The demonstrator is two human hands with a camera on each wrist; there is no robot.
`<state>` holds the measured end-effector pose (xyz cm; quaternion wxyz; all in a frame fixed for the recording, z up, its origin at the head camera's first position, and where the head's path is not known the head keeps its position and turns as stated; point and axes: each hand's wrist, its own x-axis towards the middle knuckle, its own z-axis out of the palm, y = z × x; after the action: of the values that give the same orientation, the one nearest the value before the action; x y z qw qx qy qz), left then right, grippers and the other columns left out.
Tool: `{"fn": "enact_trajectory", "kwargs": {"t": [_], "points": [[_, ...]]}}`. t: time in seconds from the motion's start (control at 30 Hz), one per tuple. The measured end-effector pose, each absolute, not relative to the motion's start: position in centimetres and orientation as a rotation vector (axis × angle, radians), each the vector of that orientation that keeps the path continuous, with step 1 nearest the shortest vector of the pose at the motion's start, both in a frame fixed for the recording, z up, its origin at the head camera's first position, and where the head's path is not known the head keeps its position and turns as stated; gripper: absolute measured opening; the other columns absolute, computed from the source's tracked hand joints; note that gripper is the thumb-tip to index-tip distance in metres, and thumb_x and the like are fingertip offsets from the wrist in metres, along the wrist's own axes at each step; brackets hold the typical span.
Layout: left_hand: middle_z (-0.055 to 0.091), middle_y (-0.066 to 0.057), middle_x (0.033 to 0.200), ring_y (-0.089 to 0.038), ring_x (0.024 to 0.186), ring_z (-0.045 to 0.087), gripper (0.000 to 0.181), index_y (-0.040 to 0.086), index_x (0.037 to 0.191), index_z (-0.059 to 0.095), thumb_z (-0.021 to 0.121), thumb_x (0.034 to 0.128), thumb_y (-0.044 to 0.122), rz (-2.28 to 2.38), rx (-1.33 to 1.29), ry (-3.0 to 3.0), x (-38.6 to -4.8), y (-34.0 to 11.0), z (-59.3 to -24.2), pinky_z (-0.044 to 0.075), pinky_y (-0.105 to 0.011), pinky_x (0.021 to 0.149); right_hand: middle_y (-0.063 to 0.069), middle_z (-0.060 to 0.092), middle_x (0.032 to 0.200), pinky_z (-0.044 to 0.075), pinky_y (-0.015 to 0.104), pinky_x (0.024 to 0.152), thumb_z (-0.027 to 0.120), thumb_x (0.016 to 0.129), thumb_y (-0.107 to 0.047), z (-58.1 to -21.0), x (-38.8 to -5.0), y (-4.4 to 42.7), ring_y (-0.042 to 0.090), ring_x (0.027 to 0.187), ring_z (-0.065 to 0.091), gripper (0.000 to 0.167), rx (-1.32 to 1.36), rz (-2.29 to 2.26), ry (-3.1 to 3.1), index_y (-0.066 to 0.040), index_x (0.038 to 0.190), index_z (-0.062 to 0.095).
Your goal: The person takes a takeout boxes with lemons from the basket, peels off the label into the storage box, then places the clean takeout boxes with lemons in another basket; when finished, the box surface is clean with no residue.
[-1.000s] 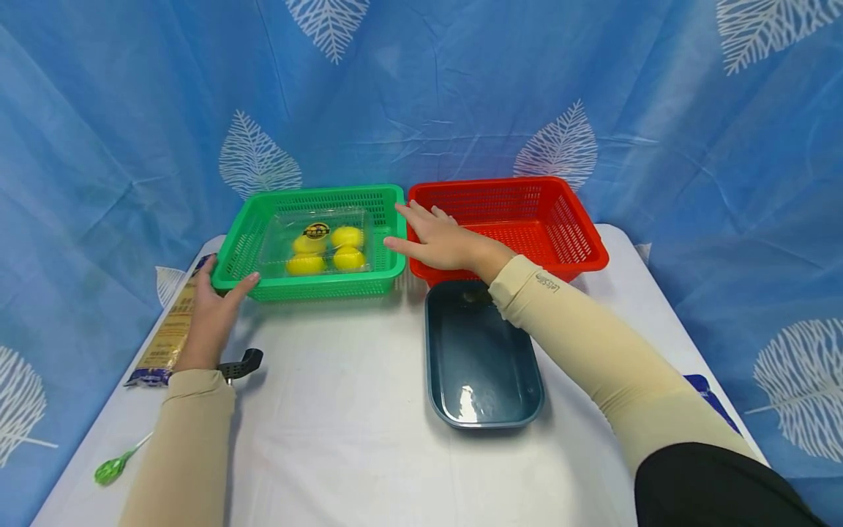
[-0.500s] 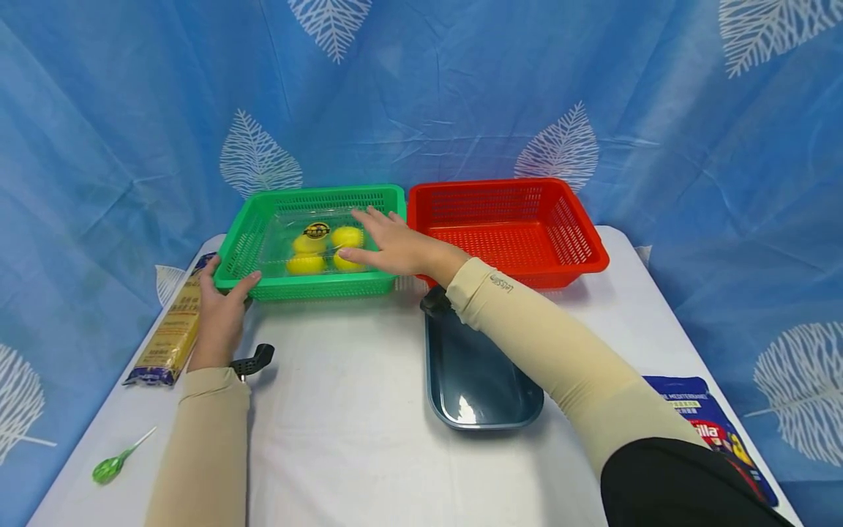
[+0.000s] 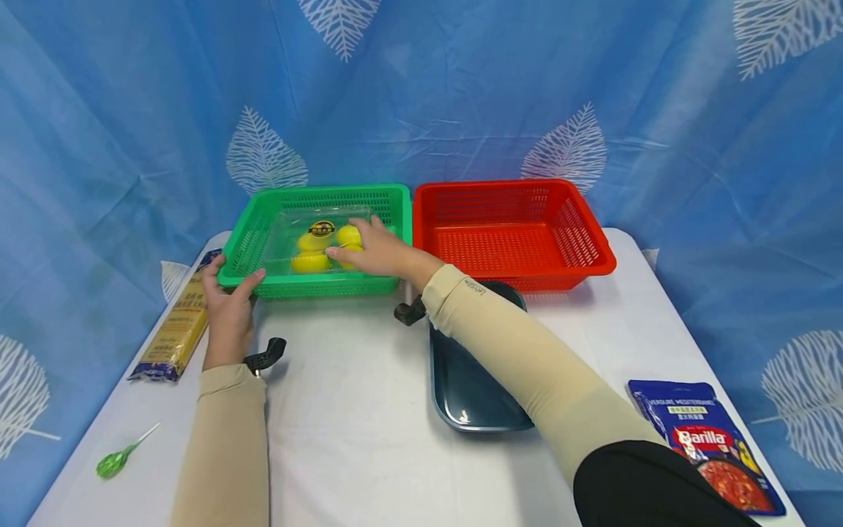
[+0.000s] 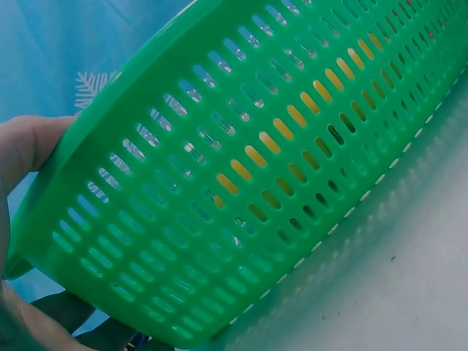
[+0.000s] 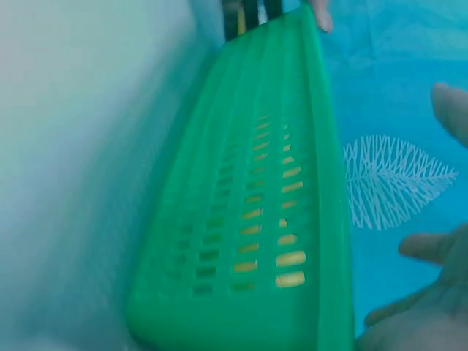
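Observation:
A green basket stands at the back left of the table. In it lies a clear plastic box with several yellow lemons and a round black and yellow label. My left hand grips the basket's front left corner; the left wrist view shows the green wall between its thumb and fingers. Over the basket's right part reaches my right hand, fingers spread above the box's right side. Whether they touch the box I cannot tell. The right wrist view shows these fingers apart, beyond the rim.
A red basket stands right of the green one. My right forearm crosses a dark blue dish. A gold packet and green lollipop lie left; a blue Barilla pouch lies front right.
My right hand has moved left from the red basket's edge to over the lemon box. My left hand stays at the green basket's corner. More of the pouch has come into sight.

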<state>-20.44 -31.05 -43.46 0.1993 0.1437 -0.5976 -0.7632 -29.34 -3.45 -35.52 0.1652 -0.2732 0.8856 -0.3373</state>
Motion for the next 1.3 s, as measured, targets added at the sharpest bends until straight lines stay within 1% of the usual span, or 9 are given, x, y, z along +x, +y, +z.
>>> {"fn": "enact_trajectory", "kwargs": {"t": [0.1,0.2,0.3,0.43,0.73,1.0,1.13,1.23,1.3], "points": [[0.028,-0.011,0.163,-0.028,0.146,0.035,0.078,0.030,0.160,0.030,0.075,0.0993,0.008,-2.135,0.391,-1.656,-20.4,-31.1,-43.6,0.037,-0.035,0.116,0.015,0.012,0.174,0.023,0.057,0.122,0.054,0.102,-0.068,-35.7,-29.5,-4.0,0.032,0.159,0.005,0.093,-0.635,-1.066,2.472,-0.015,0.170,0.018],[0.029,-0.011,0.162,-0.028,0.145,0.036,0.078,0.030,0.159,0.031,0.076,0.0991,0.009,-2.130,0.377,-1.649,-20.5,-31.1,-43.9,0.038,-0.034,0.115,0.012,0.015,0.173,0.029,0.056,0.120,0.056,0.103,-0.063,-35.9,-29.7,-4.6,0.032,0.157,0.015,0.088,-0.482,-1.176,2.404,-0.019,0.170,0.019],[0.032,-0.012,0.160,-0.029,0.145,0.037,0.078,0.029,0.159,0.031,0.076,0.0988,0.008,-2.124,0.355,-1.634,-20.5,-31.0,-44.0,0.039,-0.034,0.114,0.010,0.022,0.172,0.035,0.055,0.117,0.059,0.105,-0.054,-36.0,-29.8,-5.0,0.032,0.152,0.029,0.082,-0.335,-1.345,2.301,-0.022,0.170,0.020],[0.032,-0.013,0.160,-0.028,0.144,0.037,0.076,0.028,0.159,0.032,0.075,0.0992,0.007,-2.117,0.343,-1.631,-20.6,-30.8,-44.2,0.039,-0.034,0.114,0.009,0.028,0.169,0.036,0.057,0.116,0.061,0.109,-0.040,-36.2,-30.0,-5.4,0.033,0.147,0.039,0.072,-0.167,-1.581,2.151,-0.024,0.169,0.024],[0.033,-0.012,0.160,-0.027,0.144,0.038,0.076,0.030,0.158,0.033,0.076,0.0986,0.009,-2.108,0.367,-1.635,-20.7,-30.8,-44.3,0.038,-0.032,0.114,0.006,0.019,0.173,0.030,0.058,0.119,0.060,0.109,-0.015,-37.4,-31.3,-5.3,0.034,0.153,0.027,0.067,-0.010,-1.759,2.006,-0.034,0.167,0.032],[0.034,-0.010,0.159,-0.025,0.143,0.039,0.075,0.031,0.158,0.034,0.076,0.0989,0.010,-2.119,0.384,-1.629,-20.7,-30.9,-44.4,0.038,-0.032,0.114,0.006,0.017,0.174,0.035,0.053,0.116,0.056,0.108,-0.005,-37.5,-31.5,-5.1,0.031,0.154,0.022,0.070,0.056,-1.770,1.930,-0.038,0.166,0.034],[0.034,-0.010,0.159,-0.026,0.143,0.038,0.075,0.031,0.157,0.034,0.076,0.0989,0.010,-2.121,0.391,-1.630,-20.7,-31.0,-44.4,0.038,-0.032,0.114,0.007,0.017,0.174,0.042,0.043,0.100,0.055,0.107,-0.003,-37.6,-31.6,-5.1,0.031,0.149,0.032,0.072,0.072,-1.779,1.912,-0.038,0.166,0.034],[0.033,-0.010,0.159,-0.026,0.143,0.038,0.075,0.031,0.157,0.034,0.076,0.0990,0.010,-2.117,0.399,-1.637,-20.7,-31.0,-44.3,0.038,-0.032,0.114,0.007,0.016,0.174,0.041,0.043,0.103,0.054,0.107,-0.001,-37.6,-31.7,-5.1,0.032,0.149,0.032,0.072,0.076,-1.798,1.892,-0.037,0.166,0.034],[0.033,-0.010,0.160,-0.026,0.143,0.038,0.074,0.032,0.157,0.034,0.076,0.0992,0.010,-2.115,0.400,-1.639,-20.7,-31.0,-44.3,0.038,-0.032,0.115,0.007,0.014,0.174,0.033,0.052,0.117,0.054,0.107,-0.001,-37.6,-31.7,-5.1,0.031,0.153,0.024,0.073,0.070,-1.809,1.872,-0.037,0.167,0.033]]}}
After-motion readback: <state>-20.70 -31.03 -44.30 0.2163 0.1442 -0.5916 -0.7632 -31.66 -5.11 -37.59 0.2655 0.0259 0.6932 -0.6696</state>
